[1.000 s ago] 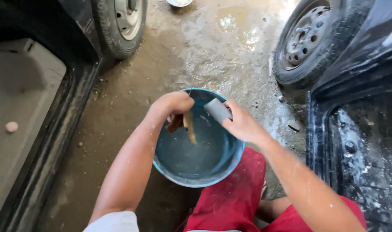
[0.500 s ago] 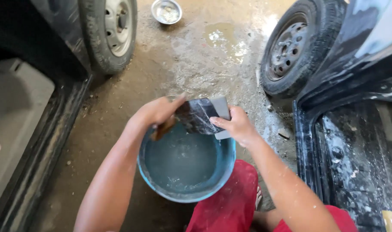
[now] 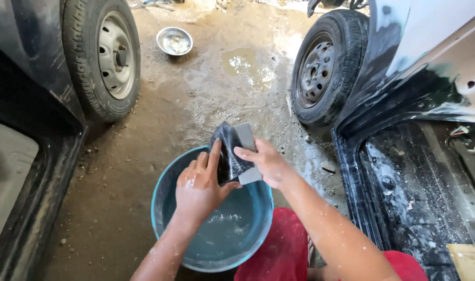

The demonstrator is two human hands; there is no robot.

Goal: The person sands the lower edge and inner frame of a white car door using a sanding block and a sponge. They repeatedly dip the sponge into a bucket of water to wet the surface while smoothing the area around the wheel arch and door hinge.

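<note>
Both hands are together over the bucket [image 3: 164, 198]. The right hand [image 3: 266, 164] grips a grey block [image 3: 246, 151] with a dark wet sheet [image 3: 228, 156] wrapped around it. The left hand [image 3: 198, 190] presses flat on the sheet with its fingers [image 3: 214, 156] straight, likely to keep the sheet tight on the block. The block and sheet sit just above the far rim of the bucket, so drips can fall back into the water [image 3: 222, 229]. The bucket stands on the wet dirt floor [image 3: 159, 130], touching the person's red shorts [image 3: 271, 250]. A car stands close on each side, with a wheel on the left [image 3: 102, 57] and a wheel on the right [image 3: 321, 67]. An open door sill [image 3: 399, 198], wet and speckled, lies just right of the right arm. The room between the cars is narrow, but the floor ahead is open up to a puddle [image 3: 245, 65] and a small metal bowl [image 3: 174, 40], well apart from the bucket.
</note>
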